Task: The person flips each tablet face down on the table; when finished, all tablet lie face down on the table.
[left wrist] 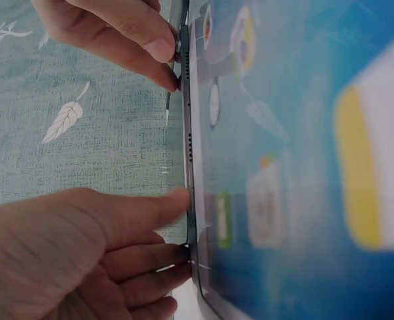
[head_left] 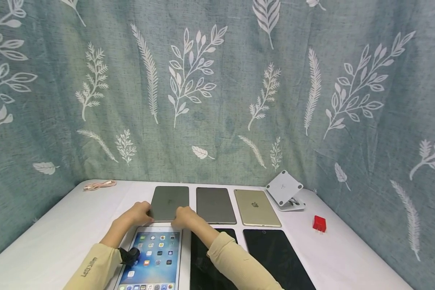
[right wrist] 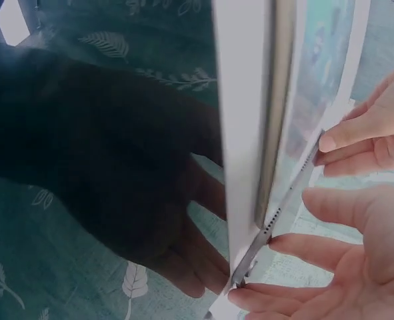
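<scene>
A dark grey tablet (head_left: 171, 201) lies back-up in the far row, at its left end. My left hand (head_left: 139, 213) holds its near left corner, and its thumb rests on the thin edge with speaker holes in the left wrist view. Close to the near right corner, my right hand (head_left: 185, 218) holds the same edge; its fingertips touch it in the right wrist view. Right in front of both hands lies a white-framed tablet (head_left: 156, 257) with a lit screen full of app icons. The left sleeve and a black wrist camera (head_left: 129, 255) cover part of it.
A second grey tablet (head_left: 215, 205) and a gold tablet (head_left: 257, 207) lie to the right. Two black-screened tablets (head_left: 275, 257) (head_left: 203, 266) are in the near row. A white folding stand (head_left: 284, 187), red charger (head_left: 319, 224) and coiled cable (head_left: 99, 185) sit farther out.
</scene>
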### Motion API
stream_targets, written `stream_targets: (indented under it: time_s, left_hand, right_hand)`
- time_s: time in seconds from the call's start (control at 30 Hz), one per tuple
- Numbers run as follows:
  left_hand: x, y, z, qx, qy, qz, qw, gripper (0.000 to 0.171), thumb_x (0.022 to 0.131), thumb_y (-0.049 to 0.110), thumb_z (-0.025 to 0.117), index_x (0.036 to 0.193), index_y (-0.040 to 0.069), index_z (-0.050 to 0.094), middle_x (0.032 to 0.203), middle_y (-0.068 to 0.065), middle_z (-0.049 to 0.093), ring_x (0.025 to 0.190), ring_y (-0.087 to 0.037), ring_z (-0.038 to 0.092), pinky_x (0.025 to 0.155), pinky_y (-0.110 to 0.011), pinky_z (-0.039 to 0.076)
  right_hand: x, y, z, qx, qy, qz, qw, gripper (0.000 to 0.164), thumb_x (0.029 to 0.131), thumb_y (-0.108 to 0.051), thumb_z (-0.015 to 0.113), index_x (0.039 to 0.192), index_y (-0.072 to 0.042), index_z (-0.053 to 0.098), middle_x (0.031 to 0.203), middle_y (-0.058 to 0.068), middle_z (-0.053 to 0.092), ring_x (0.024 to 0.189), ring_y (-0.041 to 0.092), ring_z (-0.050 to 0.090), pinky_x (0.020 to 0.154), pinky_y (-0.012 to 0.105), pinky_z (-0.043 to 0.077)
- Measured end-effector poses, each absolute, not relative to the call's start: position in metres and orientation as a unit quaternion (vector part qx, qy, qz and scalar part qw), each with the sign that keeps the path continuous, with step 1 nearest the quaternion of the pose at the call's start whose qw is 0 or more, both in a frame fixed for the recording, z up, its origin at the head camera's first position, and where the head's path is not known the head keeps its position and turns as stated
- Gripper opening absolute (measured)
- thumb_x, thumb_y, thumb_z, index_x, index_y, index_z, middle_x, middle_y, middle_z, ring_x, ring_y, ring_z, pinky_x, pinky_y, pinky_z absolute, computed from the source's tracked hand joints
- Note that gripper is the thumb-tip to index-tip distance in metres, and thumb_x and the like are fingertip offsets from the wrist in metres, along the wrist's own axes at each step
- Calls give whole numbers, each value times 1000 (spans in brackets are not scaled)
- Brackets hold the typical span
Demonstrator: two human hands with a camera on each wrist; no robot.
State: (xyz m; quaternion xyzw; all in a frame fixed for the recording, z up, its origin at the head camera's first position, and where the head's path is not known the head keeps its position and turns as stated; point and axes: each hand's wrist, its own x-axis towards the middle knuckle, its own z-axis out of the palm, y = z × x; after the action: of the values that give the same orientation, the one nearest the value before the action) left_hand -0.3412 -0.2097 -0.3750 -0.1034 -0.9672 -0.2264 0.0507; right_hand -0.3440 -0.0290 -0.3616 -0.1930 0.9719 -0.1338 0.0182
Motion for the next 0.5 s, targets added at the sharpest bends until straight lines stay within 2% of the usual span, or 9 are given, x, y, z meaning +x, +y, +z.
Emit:
stream_targets:
  time_s: [0.13,0.23,0.33,0.37,0.5]
  left_hand:
    - [-334,-215,-370,-100,-968,-229,32,31,80,15,74,94,-10,64,82,-15,67,72,-22,57,68,-39,50]
    - [-324,-218,-362,-97,-974,-206,13,48,79,23,77,102,-15,61,94,-24,67,85,-33,64,77,-46,52]
    - [-310,-219,-353,-94,-981,-170,-13,59,76,29,79,108,-16,58,104,-29,64,97,-41,62,85,-51,51]
    - [-305,-219,-351,-92,-982,-161,-23,61,75,30,81,109,-15,57,105,-28,64,98,-40,62,86,-51,50]
    - [-284,-216,-346,-87,-985,-132,-67,65,67,32,86,110,-9,59,102,-19,65,96,-36,62,87,-53,50]
  right_hand:
    - [-345,-21,-358,-206,967,-148,37,41,85,-28,69,112,3,64,108,15,68,95,29,65,78,38,55]
    - [-344,-13,-355,-213,962,-163,41,46,85,-31,70,112,5,63,104,17,67,84,26,64,73,36,54]
    - [-340,-3,-352,-214,962,-163,36,48,84,-33,72,110,6,64,103,17,68,78,24,63,68,34,53]
    - [-338,0,-352,-213,963,-159,36,48,84,-34,72,108,6,64,102,17,68,79,24,63,68,34,53]
    - [-328,10,-354,-215,967,-132,30,54,82,-39,73,112,5,64,108,17,68,96,30,65,77,37,55]
